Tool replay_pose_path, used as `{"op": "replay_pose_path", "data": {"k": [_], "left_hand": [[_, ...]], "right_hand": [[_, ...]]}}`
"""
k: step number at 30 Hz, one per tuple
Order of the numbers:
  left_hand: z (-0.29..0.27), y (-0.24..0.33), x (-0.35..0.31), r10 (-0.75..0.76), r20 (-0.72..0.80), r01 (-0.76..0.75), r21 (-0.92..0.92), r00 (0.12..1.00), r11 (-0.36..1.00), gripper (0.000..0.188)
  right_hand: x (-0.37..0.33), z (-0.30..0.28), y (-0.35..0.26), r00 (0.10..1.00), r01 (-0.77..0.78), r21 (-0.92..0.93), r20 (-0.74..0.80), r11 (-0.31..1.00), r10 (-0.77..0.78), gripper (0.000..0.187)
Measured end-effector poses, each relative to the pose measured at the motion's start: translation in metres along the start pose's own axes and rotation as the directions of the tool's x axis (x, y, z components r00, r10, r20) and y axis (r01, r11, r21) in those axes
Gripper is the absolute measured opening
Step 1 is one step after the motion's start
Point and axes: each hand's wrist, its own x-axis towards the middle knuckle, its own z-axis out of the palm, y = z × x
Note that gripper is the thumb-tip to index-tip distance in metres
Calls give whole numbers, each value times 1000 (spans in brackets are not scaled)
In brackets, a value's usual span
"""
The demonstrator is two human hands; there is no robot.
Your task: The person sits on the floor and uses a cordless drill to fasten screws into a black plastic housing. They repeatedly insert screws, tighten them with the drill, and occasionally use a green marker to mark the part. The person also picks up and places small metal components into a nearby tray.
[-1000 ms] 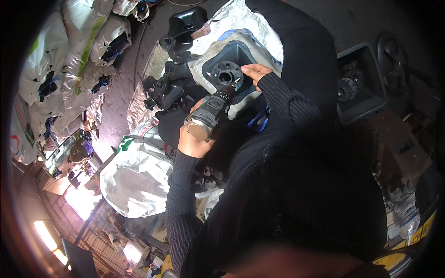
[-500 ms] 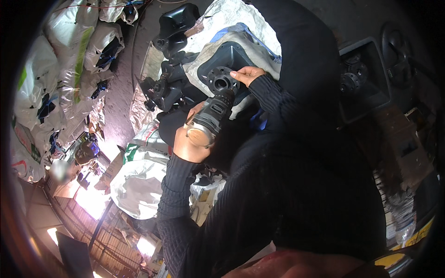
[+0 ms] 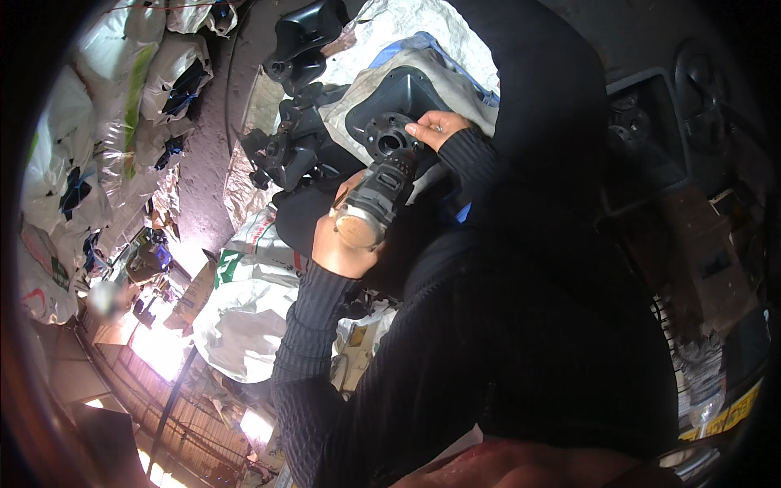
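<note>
Fingers (image 3: 425, 128) of the right hand (image 3: 439, 128) lie pressed together on the rim of the round flange, steadying the dark plastic housing (image 3: 407, 98). Left hand (image 3: 342, 244) is wrapped tight around the grip of one grey power drill (image 3: 376, 195), its nose pointed into the flange hole (image 3: 389, 143). That housing rests on a white woven sack with a blue edge (image 3: 423, 32). Left of the housing sits a heap of black moulded parts (image 3: 289, 146), too tangled to count. Below the housing, one white sack with a green rectangular label (image 3: 236, 264). Far left of the housing, a wall of stuffed white sacks (image 3: 98, 122), one carrying a green stripe.
</note>
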Motion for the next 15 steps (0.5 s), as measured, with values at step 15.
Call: {"op": "replay_pose_path", "data": {"k": [15], "left_hand": [[26,3,-34,-41,-281,-47,-297,959,954,43]], "right_hand": [[8,-2,17,914,325,-513,-45,794,-403,39]]}}
